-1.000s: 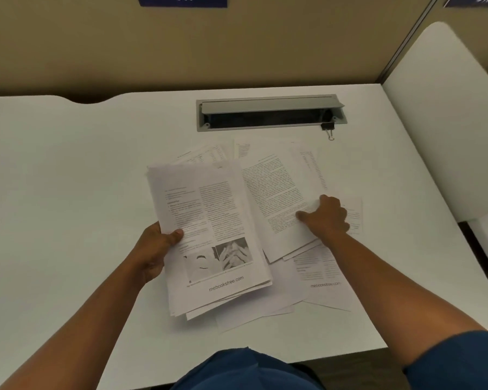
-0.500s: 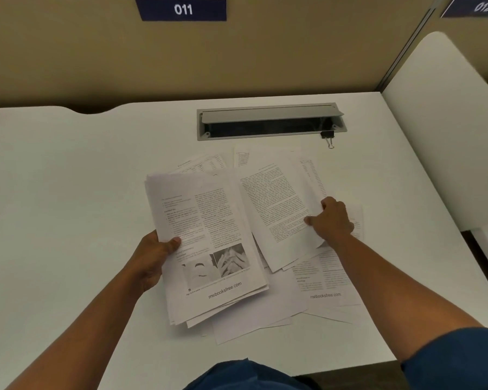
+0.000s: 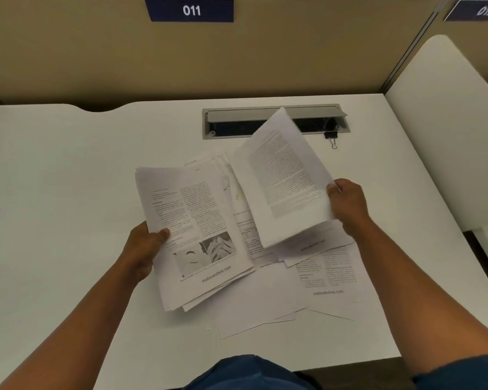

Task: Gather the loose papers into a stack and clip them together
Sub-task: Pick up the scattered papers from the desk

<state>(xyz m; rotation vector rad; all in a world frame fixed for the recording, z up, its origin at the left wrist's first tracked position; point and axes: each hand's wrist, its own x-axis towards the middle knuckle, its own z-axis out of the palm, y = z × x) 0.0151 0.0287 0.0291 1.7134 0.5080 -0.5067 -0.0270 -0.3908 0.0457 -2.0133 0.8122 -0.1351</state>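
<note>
Paper sheet point(image 3: 285, 175), flat on the desk point(image 3: 68, 192) 0.5 s ago, is now lifted and tilted, pinched at its right edge by the right hand point(image 3: 348, 205). The left hand point(image 3: 141, 249) still grips the partial stack point(image 3: 197, 235) above the desk. Gathering is unfinished: loose sheets point(image 3: 330, 271) remain on the desk, and the clip point(image 3: 331, 137) lies unused by the cable slot point(image 3: 275, 122).

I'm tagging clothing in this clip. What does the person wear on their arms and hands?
Both forearms are bare. The left hand and right hand show no gloves, rings or watch. A dark blue sleeve covers the right upper arm at the frame's bottom corner; the left arm's sleeve is out of view.
</note>
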